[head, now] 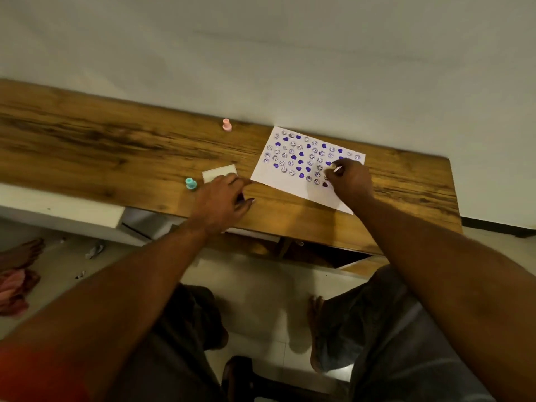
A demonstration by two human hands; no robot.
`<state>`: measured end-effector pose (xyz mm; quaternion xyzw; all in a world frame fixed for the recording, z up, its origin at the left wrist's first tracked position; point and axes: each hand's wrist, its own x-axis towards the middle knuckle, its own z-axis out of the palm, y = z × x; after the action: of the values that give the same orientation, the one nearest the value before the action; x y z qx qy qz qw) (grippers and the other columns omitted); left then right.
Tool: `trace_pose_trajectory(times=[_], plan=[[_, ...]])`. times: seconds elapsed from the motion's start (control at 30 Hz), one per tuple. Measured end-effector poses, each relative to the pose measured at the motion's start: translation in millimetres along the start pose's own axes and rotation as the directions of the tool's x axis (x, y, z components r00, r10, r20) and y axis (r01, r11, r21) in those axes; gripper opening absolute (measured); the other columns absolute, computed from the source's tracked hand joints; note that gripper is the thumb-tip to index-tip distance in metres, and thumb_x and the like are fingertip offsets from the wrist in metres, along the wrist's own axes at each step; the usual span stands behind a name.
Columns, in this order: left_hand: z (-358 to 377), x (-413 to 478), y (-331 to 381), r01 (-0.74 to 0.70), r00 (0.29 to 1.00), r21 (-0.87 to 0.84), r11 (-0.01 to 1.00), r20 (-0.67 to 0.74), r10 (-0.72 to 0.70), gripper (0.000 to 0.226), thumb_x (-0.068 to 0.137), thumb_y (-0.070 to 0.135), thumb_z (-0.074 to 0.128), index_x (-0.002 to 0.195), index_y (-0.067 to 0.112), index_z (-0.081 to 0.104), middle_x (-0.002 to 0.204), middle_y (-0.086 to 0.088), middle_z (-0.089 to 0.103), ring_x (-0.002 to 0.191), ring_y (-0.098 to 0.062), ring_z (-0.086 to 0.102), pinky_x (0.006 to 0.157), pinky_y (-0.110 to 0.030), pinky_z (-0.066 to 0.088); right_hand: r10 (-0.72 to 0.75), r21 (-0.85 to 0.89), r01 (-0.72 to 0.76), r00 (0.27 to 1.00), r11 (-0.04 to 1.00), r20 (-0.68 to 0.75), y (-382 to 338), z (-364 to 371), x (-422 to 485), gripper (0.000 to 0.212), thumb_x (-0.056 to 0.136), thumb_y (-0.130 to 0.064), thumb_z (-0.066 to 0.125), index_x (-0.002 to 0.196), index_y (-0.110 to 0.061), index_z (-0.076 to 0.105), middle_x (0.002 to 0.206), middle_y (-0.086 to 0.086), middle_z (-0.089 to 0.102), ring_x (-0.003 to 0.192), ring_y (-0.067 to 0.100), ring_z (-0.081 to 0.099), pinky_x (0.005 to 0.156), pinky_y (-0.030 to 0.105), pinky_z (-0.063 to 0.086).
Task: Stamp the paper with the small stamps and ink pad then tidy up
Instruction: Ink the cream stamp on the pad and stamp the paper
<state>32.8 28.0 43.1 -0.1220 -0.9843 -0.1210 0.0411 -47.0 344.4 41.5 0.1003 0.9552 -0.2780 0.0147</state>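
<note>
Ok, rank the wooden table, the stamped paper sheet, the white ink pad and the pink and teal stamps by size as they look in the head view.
1. Wooden table
2. White paper sheet covered in purple stamps
3. White ink pad, partly hidden
4. Pink stamp and teal stamp: alike, too close to rank

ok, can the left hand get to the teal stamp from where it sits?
Probably yes. The left hand rests on the white ink pad, and the teal stamp stands upright just beside it on the wooden table, nothing between them.
</note>
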Motion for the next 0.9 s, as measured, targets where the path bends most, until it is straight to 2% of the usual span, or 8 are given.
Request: trace_pose_trajectory(times=[0.1, 0.17, 0.23, 0.4, 0.57, 0.63, 0.77, 0.9], plan=[[-14, -18, -37, 0.105, 0.994, -0.089, 0.991, -0.023, -0.107, 0.050, 0.094, 0.049, 0.071, 0.135, 0.020, 0.065, 0.122, -0.003, 0.067, 0.106, -0.024, 0.065, 0.076, -0.033, 0.051, 0.092, 0.242, -0.062, 0.989, 0.968, -0.114, -29, 0, -2, 0.036, 0.093, -0.037, 0.070, 0.119, -0.012, 0.071, 0.086, -0.005, 0.073, 0.060, 0.004, 0.066, 0.052, 0.008, 0.046], [-11, -31, -56, 0.168, 0.983, -0.191, 0.967, -0.036, -0.178, 0.048, 0.092, 0.046, 0.074, 0.131, 0.019, 0.068, 0.118, -0.003, 0.068, 0.104, -0.023, 0.066, 0.075, -0.033, 0.052, 0.121, 0.336, -0.075, 0.986, 0.939, -0.118, -50, 10, -5, 0.038, 0.091, -0.040, 0.073, 0.118, -0.014, 0.071, 0.084, -0.007, 0.072, 0.065, 0.010, 0.069, 0.069, 0.028, 0.061], [-8, -40, -69, 0.252, 0.961, -0.264, 0.931, -0.042, -0.273, 0.046, 0.089, 0.049, 0.077, 0.127, 0.023, 0.069, 0.111, 0.002, 0.068, 0.098, -0.018, 0.065, 0.072, -0.031, 0.050, 0.109, 0.353, -0.066, 0.989, 0.933, -0.102, -70, 25, -10, 0.038, 0.089, -0.041, 0.074, 0.118, -0.016, 0.071, 0.087, -0.008, 0.071, 0.074, 0.012, 0.070, 0.083, 0.040, 0.062], [-13, -45, -93, 0.349, 0.932, -0.321, 0.881, 0.020, -0.362, 0.047, 0.078, 0.050, 0.087, 0.116, 0.025, 0.072, 0.095, 0.008, 0.066, 0.089, -0.015, 0.063, 0.072, -0.033, 0.050, -0.174, 0.249, 0.169, 0.985, 0.954, -0.001, -121, 74, -41, 0.034, 0.088, -0.041, 0.076, 0.111, -0.017, 0.075, 0.090, -0.009, 0.070, 0.084, 0.007, 0.066, 0.080, 0.026, 0.052], [-11, -46, -109, 0.462, 0.887, -0.260, 0.848, 0.131, -0.443, 0.071, 0.066, 0.064, 0.090, 0.122, 0.027, 0.070, 0.101, 0.006, 0.073, 0.092, -0.015, 0.068, 0.080, -0.034, 0.056, -0.452, 0.104, 0.440, 0.868, 0.892, 0.208, -170, 118, -73, 0.033, 0.089, -0.041, 0.072, 0.116, -0.022, 0.074, 0.094, -0.007, 0.072, 0.083, 0.008, 0.064, 0.067, 0.019, 0.046], [-8, -42, -109, 0.468, 0.884, -0.238, 0.851, 0.154, -0.442, 0.064, 0.066, 0.063, 0.090, 0.116, 0.026, 0.072, 0.100, 0.006, 0.074, 0.093, -0.017, 0.069, 0.084, -0.037, 0.058, -0.514, 0.050, 0.520, 0.819, 0.853, 0.256, -184, 130, -79, 0.033, 0.087, -0.039, 0.071, 0.115, -0.023, 0.074, 0.094, -0.006, 0.073, 0.082, 0.011, 0.065, 0.063, 0.019, 0.043], [-2, -37, -105, 0.472, 0.878, -0.170, 0.865, 0.185, -0.442, 0.039, 0.076, 0.054, 0.084, 0.103, 0.028, 0.074, 0.089, 0.005, 0.072, 0.086, -0.019, 0.069, 0.082, -0.040, 0.059, -0.578, -0.012, 0.612, 0.753, 0.791, 0.314, -204, 148, -84, 0.032, 0.090, -0.041, 0.068, 0.116, -0.024, 0.072, 0.098, -0.004, 0.074, 0.084, 0.014, 0.067, 0.070, 0.031, 0.056], [2, -32, -106, 0.464, 0.883, -0.158, 0.872, 0.160, -0.442, 0.028, 0.081, 0.050, 0.080, 0.097, 0.027, 0.073, 0.089, 0.003, 0.070, 0.085, -0.021, 0.068, 0.078, -0.038, 0.057, -0.592, -0.043, 0.646, 0.723, 0.762, 0.357, -209, 155, -78, 0.029, 0.092, -0.041, 0.068, 0.117, -0.026, 0.071, 0.101, -0.004, 0.074, 0.085, 0.011, 0.065, 0.068, 0.026, 0.053]])
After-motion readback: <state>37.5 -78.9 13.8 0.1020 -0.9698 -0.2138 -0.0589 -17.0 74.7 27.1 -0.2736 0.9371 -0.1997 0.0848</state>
